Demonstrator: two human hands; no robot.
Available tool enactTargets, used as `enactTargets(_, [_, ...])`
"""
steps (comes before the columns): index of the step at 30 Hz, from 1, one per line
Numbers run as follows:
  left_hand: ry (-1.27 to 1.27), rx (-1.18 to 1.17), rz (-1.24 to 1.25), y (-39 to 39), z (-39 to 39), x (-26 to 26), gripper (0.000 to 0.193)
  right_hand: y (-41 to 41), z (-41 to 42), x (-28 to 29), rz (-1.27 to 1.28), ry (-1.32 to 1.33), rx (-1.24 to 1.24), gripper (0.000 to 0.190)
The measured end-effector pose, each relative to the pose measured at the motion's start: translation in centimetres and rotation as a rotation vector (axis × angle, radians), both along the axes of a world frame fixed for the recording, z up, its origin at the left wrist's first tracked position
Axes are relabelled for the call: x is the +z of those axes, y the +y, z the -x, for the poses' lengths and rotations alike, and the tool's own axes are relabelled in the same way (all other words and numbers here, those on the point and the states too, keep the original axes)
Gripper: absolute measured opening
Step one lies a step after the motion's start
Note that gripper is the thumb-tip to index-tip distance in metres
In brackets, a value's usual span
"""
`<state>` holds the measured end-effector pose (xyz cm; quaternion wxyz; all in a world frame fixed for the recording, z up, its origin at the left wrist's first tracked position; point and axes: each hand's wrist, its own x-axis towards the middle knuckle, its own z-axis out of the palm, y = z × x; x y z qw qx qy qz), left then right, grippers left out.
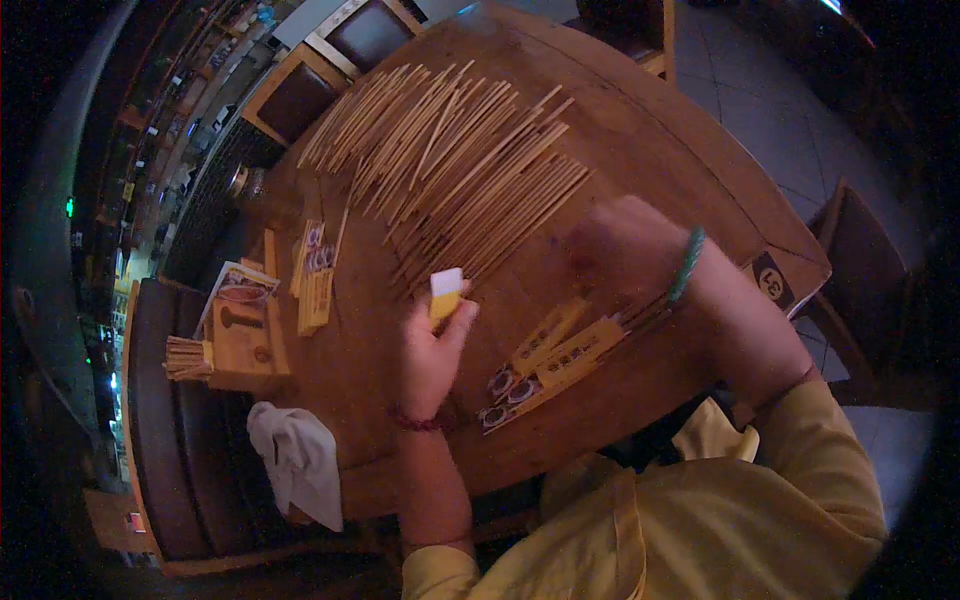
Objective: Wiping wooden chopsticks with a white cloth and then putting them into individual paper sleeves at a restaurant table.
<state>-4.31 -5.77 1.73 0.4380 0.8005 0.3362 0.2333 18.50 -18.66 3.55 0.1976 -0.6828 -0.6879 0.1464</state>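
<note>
My left hand [439, 349] grips a small yellow and white paper packet [447, 295] over the wooden table [367, 409], its white end pointing away from me. To the right, my right hand [626, 244] is blurred by motion; whether its fingers hold anything cannot be seen. Many loose wooden chopsticks [472, 161] lie in slanting rows beyond both hands. Nearer to me, printed yellow paper sleeves [562, 364] lie in a small overlapping group, with thin dark sticks extending from one end. Another group of yellow sleeves [315, 300] rests left of my left hand.
At the table's left edge stands a wooden box [251, 337], with a bundle of sticks [187, 358] beside it and a printed card [244, 289]. A crumpled pale cloth [300, 465] hangs over the near left edge. A number plate [772, 283] sits at the right edge.
</note>
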Motion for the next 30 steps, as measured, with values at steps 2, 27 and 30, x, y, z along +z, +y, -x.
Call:
enactTargets(2, [0.036,0.051,-0.082,1.7,0.6,-1.0,0.024,-0.5,-0.7,1.1,0.092,-0.086,-0.031,0.017])
enactTargets(27, [0.301,0.033,-0.452,3.1,-0.2,-3.4,0.019,4.3,0.5,-6.8,-0.353,-0.302,-0.041,0.029])
enactTargets(30, [0.230,0.071,-0.486,2.9,-0.5,-3.7,0.019,4.3,0.7,-6.2,-0.257,-0.231,-0.061,0.023])
